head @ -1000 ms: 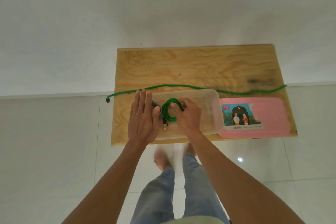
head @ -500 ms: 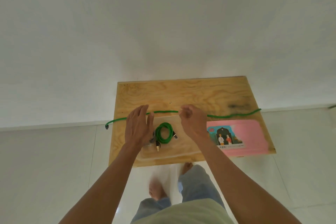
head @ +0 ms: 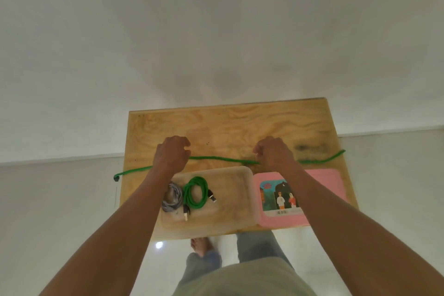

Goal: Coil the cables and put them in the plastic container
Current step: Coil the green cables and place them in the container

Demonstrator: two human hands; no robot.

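Note:
A long green cable (head: 217, 158) lies stretched straight across the wooden table (head: 240, 125), its left end hanging past the table's left edge. My left hand (head: 171, 154) and my right hand (head: 274, 152) are both closed on it, about a container's width apart. Nearer to me stands the clear plastic container (head: 235, 175). Inside it, at the left, lie a coiled green cable (head: 195, 191) and a coiled grey cable (head: 172, 197) side by side.
A pink lid (head: 322, 182) with a picture label lies to the right of the container, touching it. The table stands against a white wall. My legs and a bare foot (head: 200, 246) show on the shiny tiled floor below the table's near edge.
Both hands left the container, with the coiled green cable lying in it, and moved back to the long green cable. They have spread apart along it and closed on it.

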